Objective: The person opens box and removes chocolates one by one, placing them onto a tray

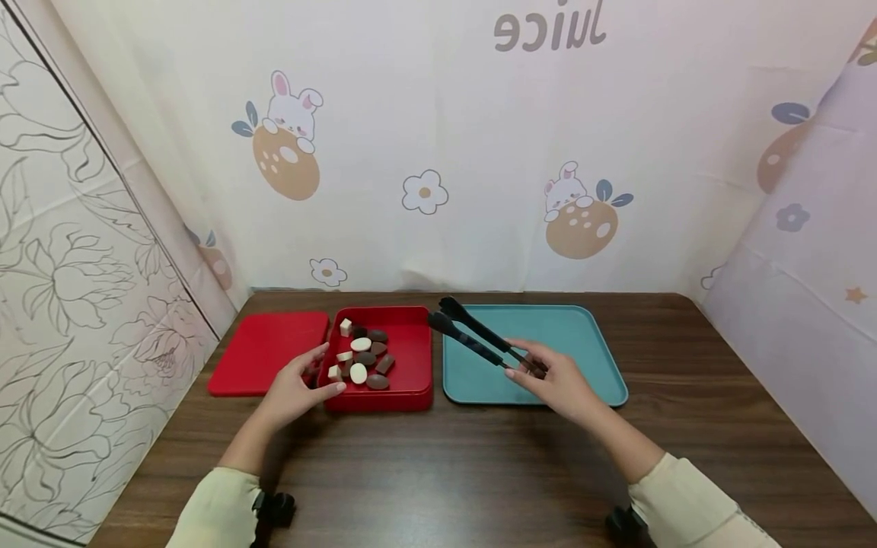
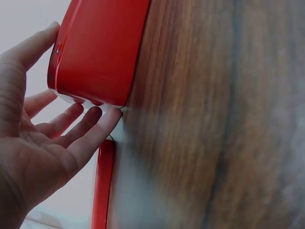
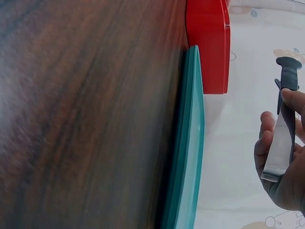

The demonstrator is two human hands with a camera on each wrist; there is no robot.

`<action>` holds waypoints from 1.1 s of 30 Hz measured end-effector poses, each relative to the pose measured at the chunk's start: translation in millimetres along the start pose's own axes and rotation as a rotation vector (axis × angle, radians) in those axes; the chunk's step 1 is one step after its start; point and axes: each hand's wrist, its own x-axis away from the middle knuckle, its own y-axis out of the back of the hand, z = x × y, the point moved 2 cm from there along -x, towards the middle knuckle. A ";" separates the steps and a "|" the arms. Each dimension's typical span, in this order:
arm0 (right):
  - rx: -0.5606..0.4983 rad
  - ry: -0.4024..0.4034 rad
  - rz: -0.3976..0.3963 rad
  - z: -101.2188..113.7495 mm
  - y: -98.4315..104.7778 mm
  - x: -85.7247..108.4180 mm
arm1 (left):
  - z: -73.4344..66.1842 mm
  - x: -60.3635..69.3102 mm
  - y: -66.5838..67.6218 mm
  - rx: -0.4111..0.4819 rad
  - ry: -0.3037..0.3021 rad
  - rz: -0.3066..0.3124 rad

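Wood-grain table (image 1: 425, 472), rabbit-print cloth (image 1: 425, 106) behind; right grip (image 1: 555, 384) pinching tongs (image 1: 479, 327), left grip (image 1: 294, 388) spread against red box (image 1: 393, 402)

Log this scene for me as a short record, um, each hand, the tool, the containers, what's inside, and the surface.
Left hand: at the left side of the red box, thumb at its near rim
Right hand: holds the black tongs
Tongs: tips apart, nothing between them
Box contents: dark, brown and white pieces, mostly toward the left
Left of box: flat red panel
Right of box: teal tray, no pieces visible on it
Surface: brown wood-grain table
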 end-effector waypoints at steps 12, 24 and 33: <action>0.108 0.086 0.146 10.1 -0.1 -16.9 | 4.2 -3.7 1.7 0.005 0.039 0.070; 0.269 0.131 0.297 18.4 -4.4 -43.6 | 3.7 -5.2 3.2 0.001 0.053 0.081; 0.363 0.110 0.392 33.2 -8.8 -65.1 | 4.4 -3.8 1.9 0.014 0.068 0.068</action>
